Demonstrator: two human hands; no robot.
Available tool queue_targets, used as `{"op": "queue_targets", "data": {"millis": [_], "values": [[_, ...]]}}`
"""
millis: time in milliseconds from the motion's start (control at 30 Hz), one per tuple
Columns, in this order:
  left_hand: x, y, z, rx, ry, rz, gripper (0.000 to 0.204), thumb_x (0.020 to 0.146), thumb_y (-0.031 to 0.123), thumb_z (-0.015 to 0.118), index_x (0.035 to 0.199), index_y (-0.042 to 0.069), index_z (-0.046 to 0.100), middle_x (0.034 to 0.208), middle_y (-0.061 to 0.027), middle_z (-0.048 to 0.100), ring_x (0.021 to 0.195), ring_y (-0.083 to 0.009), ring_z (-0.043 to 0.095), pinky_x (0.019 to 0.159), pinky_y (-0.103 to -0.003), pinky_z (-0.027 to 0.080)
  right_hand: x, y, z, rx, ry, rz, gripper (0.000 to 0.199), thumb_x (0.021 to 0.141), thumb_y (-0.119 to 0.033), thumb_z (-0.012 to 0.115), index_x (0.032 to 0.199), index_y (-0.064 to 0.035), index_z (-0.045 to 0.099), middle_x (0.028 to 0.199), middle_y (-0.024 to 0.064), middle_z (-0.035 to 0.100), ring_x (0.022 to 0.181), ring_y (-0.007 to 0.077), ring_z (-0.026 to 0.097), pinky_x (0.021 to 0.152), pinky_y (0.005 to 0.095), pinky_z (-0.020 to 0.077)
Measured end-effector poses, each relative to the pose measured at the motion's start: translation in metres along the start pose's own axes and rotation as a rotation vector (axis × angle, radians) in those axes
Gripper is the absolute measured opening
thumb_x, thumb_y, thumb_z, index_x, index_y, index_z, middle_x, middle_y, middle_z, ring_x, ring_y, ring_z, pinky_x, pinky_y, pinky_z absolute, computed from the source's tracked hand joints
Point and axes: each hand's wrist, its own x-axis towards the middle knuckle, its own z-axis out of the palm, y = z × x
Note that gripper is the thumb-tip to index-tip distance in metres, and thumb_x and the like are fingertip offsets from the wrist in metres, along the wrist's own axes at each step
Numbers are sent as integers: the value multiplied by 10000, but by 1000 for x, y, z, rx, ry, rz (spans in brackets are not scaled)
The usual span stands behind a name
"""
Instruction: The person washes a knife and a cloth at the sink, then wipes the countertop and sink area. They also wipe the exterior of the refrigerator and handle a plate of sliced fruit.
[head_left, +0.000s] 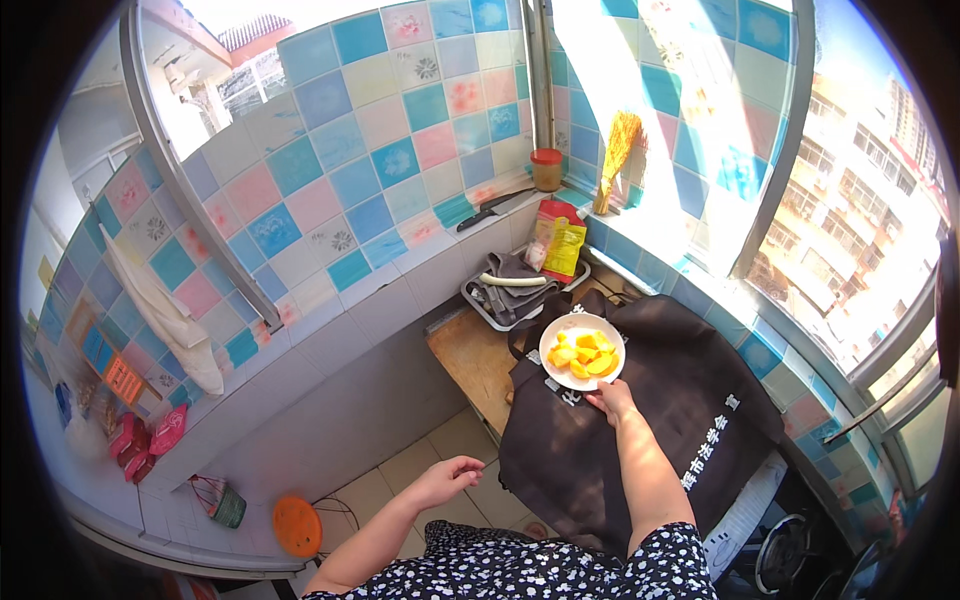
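Observation:
My right hand (611, 402) grips the near rim of a small white plate (546, 352), its fingers closed at the edge. Chunks of yellow food (585, 354), perhaps cut fruit, lie on the plate. Beneath it spreads a black cloth bag (640, 440) with white printing, draped over a wooden table (465, 365). Whether the plate rests on the cloth or is held just above it, I cannot tell. My left hand (447, 481) hangs over the floor to the left of the cloth, loosely bent and holding nothing.
Behind the plate, a tray (482, 312) holds a grey cloth (515, 290). Red and yellow packets (565, 250) stand beside it. A knife (490, 210), a red-lidded jar (546, 170) and a straw brush (618, 155) are on the ledge. An orange stool (297, 526) stands at lower left.

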Motion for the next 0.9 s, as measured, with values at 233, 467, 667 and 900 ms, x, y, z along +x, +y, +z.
{"op": "queue_targets", "data": {"millis": [233,467,667,900], "values": [[60,40,-25,-17,-131,65,297,928,130,471,1193,0,501,1089,-70,587,969,-117,571,873,-263,444,-13,-24,7,43,100,-126,244,892,-72,387,1078,40,498,1028,133,592,875,197,604,714,303,538],[142,83,-64,6,-329,184,283,927,117,471,1185,7,506,1078,-69,587,956,-120,566,874,-264,443,-36,-131,-10,-7,220,-417,240,901,-113,405,1046,37,524,997,118,605,859,195,611,715,321,532],[219,122,-81,-63,-554,290,283,926,110,479,1188,6,502,1051,-59,584,935,-116,565,851,-265,450,-12,-204,-19,78,535,-469,230,884,-107,436,979,77,537,959,153,602,770,199,623,669,291,555],[306,210,-53,-104,-627,332,315,933,134,460,1234,43,441,1107,-71,573,924,-124,585,784,-249,462,-5,-216,-20,131,700,-463,266,876,-110,449,1035,83,538,952,139,599,753,190,619,618,275,555]]}}
